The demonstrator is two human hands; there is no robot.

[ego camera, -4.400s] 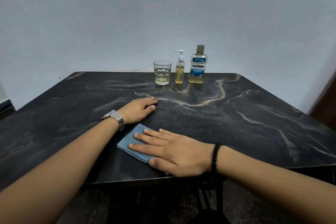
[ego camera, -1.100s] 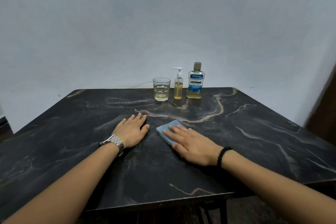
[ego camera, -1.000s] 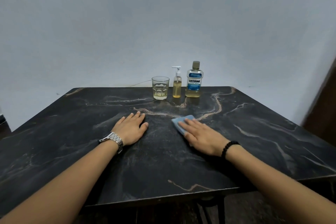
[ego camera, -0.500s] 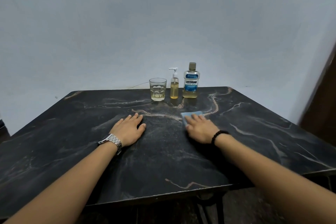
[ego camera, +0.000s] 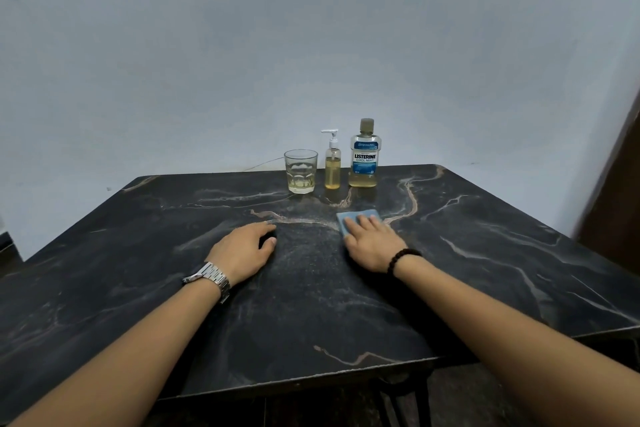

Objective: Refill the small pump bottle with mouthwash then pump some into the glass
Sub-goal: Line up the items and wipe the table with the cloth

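At the far edge of the dark marble table (ego camera: 485, 253) stand three things in a row. A clear glass (ego camera: 301, 170) holds a little yellow liquid. Beside it is the small pump bottle (ego camera: 332, 163) with a white pump, mostly full of yellow liquid. On the right is the capped Listerine mouthwash bottle (ego camera: 363, 154), low on liquid. My right hand (ego camera: 370, 241) lies flat, pressing a folded blue cloth (ego camera: 349, 217) to the table just in front of the bottles. My left hand (ego camera: 244, 248) rests palm down on the table, fingers together, holding nothing.
A pale wall rises right behind the bottles. A dark wooden edge (ego camera: 620, 184) shows at the right. The table's near edge (ego camera: 311, 380) runs below my forearms, with dark frame legs beneath.
My right hand has slid the blue cloth forward and to the right, from near the front edge up toward the bottles. The left hand has barely shifted.
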